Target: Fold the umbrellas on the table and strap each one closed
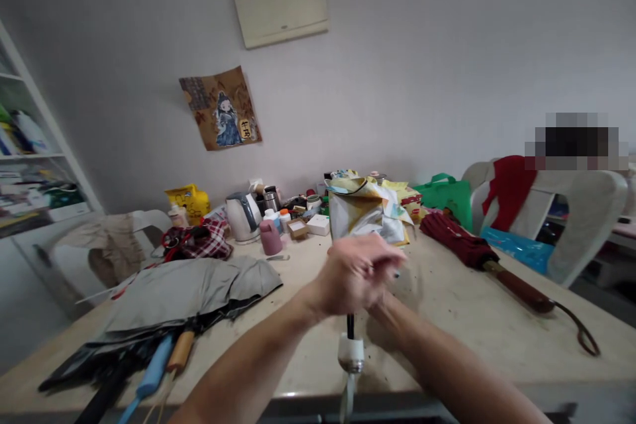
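A white and yellow folding umbrella (348, 212) points away from me over the middle of the table. Its canopy is partly gathered, with loose folds at the far end. The black shaft shows below my hands and leads to a white handle (350, 347) with a strap hanging toward me. My left hand (342, 275) is closed around the umbrella at the near end of the canopy. Crossing close against it, my right hand (377, 285) is also wrapped there, its fingers partly hidden and blurred.
Grey umbrellas (189, 291) with blue and wooden handles lie at left. A dark red umbrella (457, 238) lies at right. Behind stand a kettle (242, 217), a pink jug (269, 237), small boxes and a green bag (442, 195). A person sits beyond a white chair (591, 212).
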Action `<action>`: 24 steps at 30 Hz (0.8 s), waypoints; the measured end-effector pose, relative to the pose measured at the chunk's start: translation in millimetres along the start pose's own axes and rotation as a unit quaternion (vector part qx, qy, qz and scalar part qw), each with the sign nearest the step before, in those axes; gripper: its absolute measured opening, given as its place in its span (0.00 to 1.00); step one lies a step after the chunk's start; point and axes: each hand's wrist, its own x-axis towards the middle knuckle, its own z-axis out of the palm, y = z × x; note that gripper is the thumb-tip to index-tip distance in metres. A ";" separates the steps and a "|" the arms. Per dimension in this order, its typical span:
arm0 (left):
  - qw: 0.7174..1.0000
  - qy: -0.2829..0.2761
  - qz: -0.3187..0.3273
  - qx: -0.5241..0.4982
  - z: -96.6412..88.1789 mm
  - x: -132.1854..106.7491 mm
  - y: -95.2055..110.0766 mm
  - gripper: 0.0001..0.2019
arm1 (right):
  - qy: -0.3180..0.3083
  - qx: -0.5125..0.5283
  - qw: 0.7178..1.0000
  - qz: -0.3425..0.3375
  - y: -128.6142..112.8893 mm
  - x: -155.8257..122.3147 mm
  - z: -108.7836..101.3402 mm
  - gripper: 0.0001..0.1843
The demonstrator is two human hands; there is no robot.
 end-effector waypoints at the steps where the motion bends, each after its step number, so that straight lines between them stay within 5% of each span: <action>1: 0.996 0.085 -0.025 0.025 -9.6 -2.6 -7.1 0.07 | -0.046 0.029 0.998 0.013 -3.4 -0.1 -0.2 0.14; 2: 0.986 0.150 -0.041 0.055 -19.4 -3.2 -15.5 0.07 | -0.079 0.049 0.995 0.020 -6.0 -0.6 -0.6 0.12; 4: 0.972 0.193 -0.046 0.127 -37.6 1.0 -32.7 0.14 | -0.131 0.076 0.988 0.023 -7.7 -2.4 -1.2 0.09; 6: 0.967 0.166 -0.031 0.193 -51.6 9.8 -45.7 0.21 | -0.240 0.130 0.962 0.029 -4.9 -4.3 -1.0 0.13; 9: 0.967 0.091 -0.029 0.238 -65.8 25.0 -54.2 0.10 | -0.378 0.201 0.902 0.052 2.2 -5.6 0.0 0.16; 15: 0.993 0.036 -0.071 0.090 -88.8 54.6 -51.1 0.19 | -0.414 0.217 0.881 0.070 7.6 -9.4 4.5 0.17; 19: 0.992 0.019 -0.058 0.111 -84.9 77.6 -57.7 0.17 | -0.420 0.240 0.874 0.047 7.6 -12.2 8.0 0.18; 24: 0.959 0.128 -0.014 0.253 -63.7 84.0 -63.5 0.10 | -0.426 0.259 0.866 0.028 3.5 -12.5 8.0 0.13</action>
